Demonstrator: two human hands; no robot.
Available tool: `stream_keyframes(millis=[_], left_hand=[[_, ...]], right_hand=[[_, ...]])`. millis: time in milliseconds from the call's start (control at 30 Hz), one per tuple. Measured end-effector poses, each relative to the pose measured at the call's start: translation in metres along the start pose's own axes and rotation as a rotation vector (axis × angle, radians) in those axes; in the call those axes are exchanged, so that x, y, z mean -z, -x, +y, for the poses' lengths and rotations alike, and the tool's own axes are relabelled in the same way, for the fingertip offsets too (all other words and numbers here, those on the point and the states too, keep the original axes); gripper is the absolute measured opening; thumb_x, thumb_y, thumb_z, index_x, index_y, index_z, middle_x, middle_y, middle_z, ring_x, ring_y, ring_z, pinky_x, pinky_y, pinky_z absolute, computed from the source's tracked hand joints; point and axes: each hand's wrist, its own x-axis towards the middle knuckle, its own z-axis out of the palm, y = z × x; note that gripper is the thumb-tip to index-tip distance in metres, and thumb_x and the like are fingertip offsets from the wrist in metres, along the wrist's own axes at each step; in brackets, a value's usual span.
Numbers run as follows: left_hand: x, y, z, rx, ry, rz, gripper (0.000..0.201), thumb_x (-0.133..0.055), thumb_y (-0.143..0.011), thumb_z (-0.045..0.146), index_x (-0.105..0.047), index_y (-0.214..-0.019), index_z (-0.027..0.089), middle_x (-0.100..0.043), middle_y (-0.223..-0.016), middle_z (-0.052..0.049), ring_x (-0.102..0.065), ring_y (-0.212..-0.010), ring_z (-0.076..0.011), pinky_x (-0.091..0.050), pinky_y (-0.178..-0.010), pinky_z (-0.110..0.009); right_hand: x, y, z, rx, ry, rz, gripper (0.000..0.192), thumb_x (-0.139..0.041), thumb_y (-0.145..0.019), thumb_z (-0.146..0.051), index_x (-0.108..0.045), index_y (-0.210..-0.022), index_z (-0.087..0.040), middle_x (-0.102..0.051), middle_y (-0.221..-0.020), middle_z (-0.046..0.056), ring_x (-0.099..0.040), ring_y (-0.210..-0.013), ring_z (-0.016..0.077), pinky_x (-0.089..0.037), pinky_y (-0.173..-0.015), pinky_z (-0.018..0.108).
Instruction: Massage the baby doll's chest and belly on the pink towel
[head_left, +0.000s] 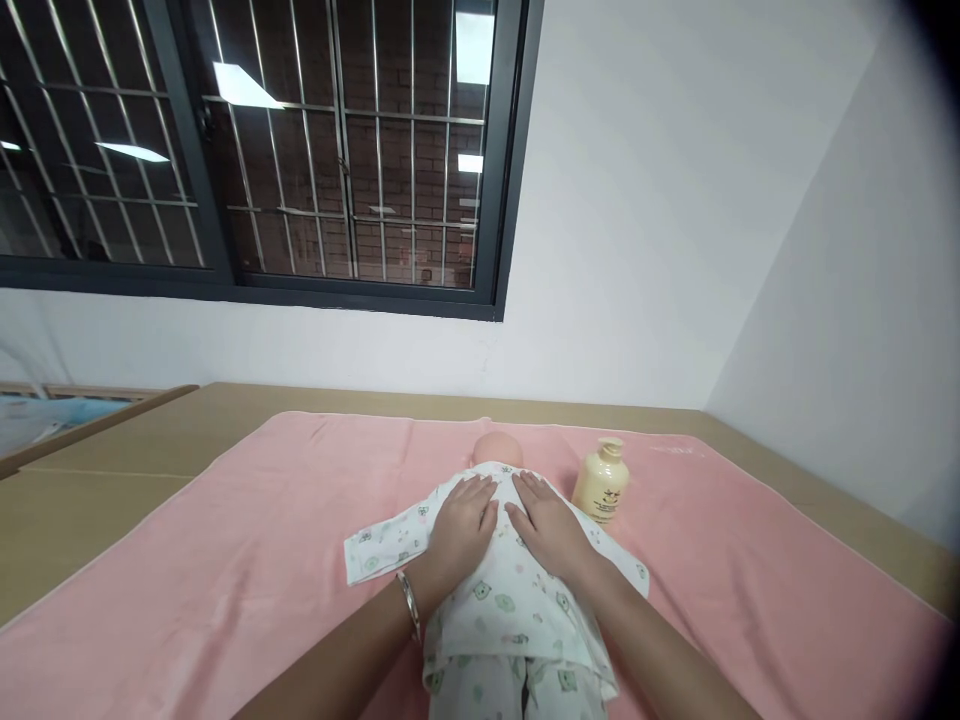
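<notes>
A baby doll (498,450) in a white top with green prints (502,605) and matching trousers (480,688) lies on a pink cloth (285,560). Only the rounded back of its head shows beyond the collar. My left hand (466,515) rests flat on the upper left of the doll's top, fingers stretched out, with a bracelet at the wrist. On the upper right of the top my right hand (547,520) lies flat too, its fingers pointing toward the head. Both sleeves spread out sideways. Neither hand grips anything.
A cream pump bottle (602,482) stands on the cloth just right of the doll's shoulder. Under the cloth is a tan surface (112,500) with a raised edge at left. A white wall (622,200) and a barred window (345,150) rise behind.
</notes>
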Motion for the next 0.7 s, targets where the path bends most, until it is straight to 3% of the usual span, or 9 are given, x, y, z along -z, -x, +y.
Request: stream_keyframes(millis=[100,200,400,533,700], left_hand=[[-0.001,0.006,0.01,-0.039,-0.102,0.051,0.036,-0.036,-0.094,0.021,-0.063,-0.119,0.019,-0.064,-0.126,-0.008,-0.056,-0.122,-0.0222,-0.044,-0.107,-0.045],[-0.001,0.01,0.018,-0.059,-0.166,0.06,0.037,-0.036,-0.093,0.016,-0.064,-0.117,0.015,-0.065,-0.125,-0.011,-0.056,-0.122,-0.0241,-0.044,-0.106,-0.046],[0.003,0.003,0.012,0.077,-0.082,-0.012,0.037,-0.038,-0.094,0.024,-0.062,-0.122,0.017,-0.06,-0.132,-0.009,-0.051,-0.127,-0.0243,-0.041,-0.109,-0.045],[0.0,-0.002,0.001,0.111,-0.024,-0.027,0.038,-0.04,-0.093,0.029,-0.06,-0.124,0.017,-0.06,-0.133,-0.009,-0.051,-0.128,-0.0245,-0.037,-0.111,-0.046],[-0.006,0.0,-0.002,0.125,0.006,-0.015,0.043,-0.038,-0.094,0.03,-0.053,-0.132,0.016,-0.055,-0.138,-0.01,-0.046,-0.132,-0.0248,-0.034,-0.112,-0.047]], right_hand=[[0.002,-0.001,0.013,0.085,-0.034,-0.018,0.057,-0.029,-0.1,-0.045,-0.041,-0.143,-0.009,-0.041,-0.147,0.016,-0.035,-0.138,0.0249,-0.027,-0.114,0.042],[0.005,0.0,0.01,0.083,-0.004,-0.004,0.056,-0.029,-0.1,-0.043,-0.042,-0.142,-0.008,-0.043,-0.145,0.017,-0.037,-0.137,0.0254,-0.028,-0.114,0.041],[0.01,0.008,-0.032,-0.108,0.168,0.013,0.047,-0.031,-0.098,-0.03,-0.054,-0.13,-0.003,-0.06,-0.126,0.021,-0.053,-0.121,0.0314,-0.041,-0.101,0.043],[0.007,0.019,-0.054,-0.148,0.265,-0.012,0.049,-0.032,-0.096,-0.027,-0.051,-0.132,0.0,-0.059,-0.126,0.025,-0.054,-0.12,0.034,-0.042,-0.099,0.045],[0.007,0.012,-0.037,-0.107,0.152,-0.006,0.051,-0.031,-0.098,-0.034,-0.05,-0.136,-0.006,-0.053,-0.136,0.02,-0.046,-0.13,0.0294,-0.034,-0.109,0.042]])
